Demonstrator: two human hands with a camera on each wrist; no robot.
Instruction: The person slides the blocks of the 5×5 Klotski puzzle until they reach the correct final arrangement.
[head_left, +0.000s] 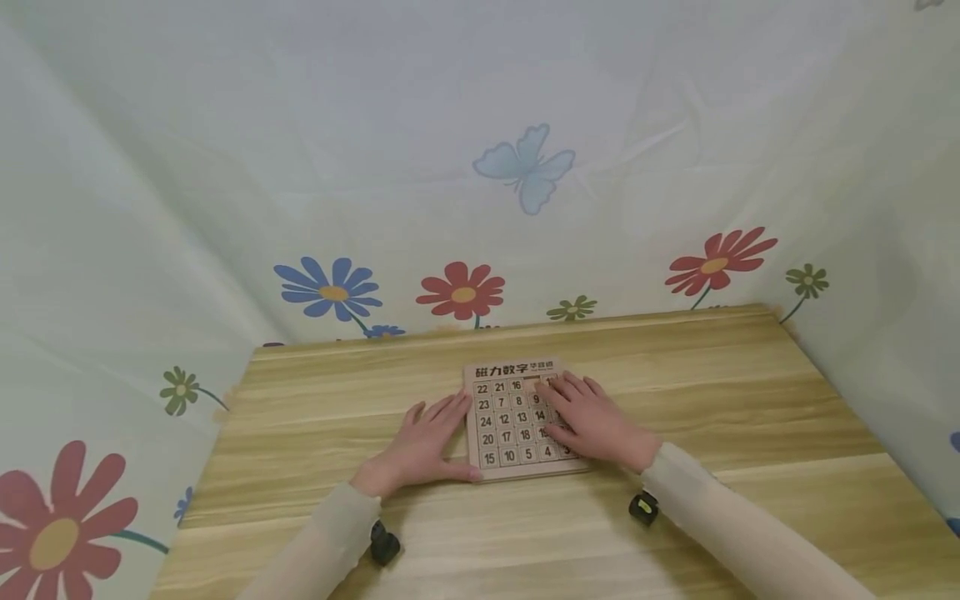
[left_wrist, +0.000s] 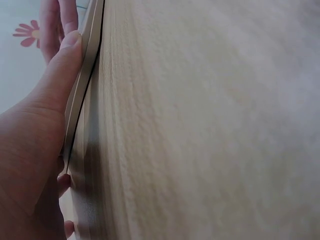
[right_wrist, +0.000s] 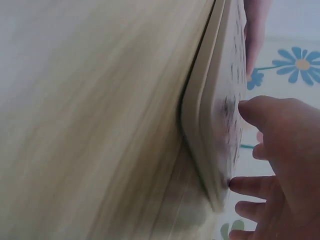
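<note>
A wooden sliding number puzzle (head_left: 525, 426) lies flat on the table, dark numerals on its square tiles and Chinese lettering along its top. A gap shows in the top row, right of tile 16. My left hand (head_left: 416, 448) lies at the puzzle's left side, fingertips against that edge and thumb at the lower left corner. Over the right-hand columns spreads my right hand (head_left: 600, 423), hiding several tiles. Its fingertips are at the upper tiles near the gap. In the right wrist view, the thumb and fingers reach onto the board's face (right_wrist: 225, 105).
The wood-grain table (head_left: 337, 408) extends around the puzzle. A pale cloth backdrop (head_left: 375, 150) with printed flowers and a butterfly rises behind it and at both sides. Small dark devices (head_left: 385, 544) sit at both wrists.
</note>
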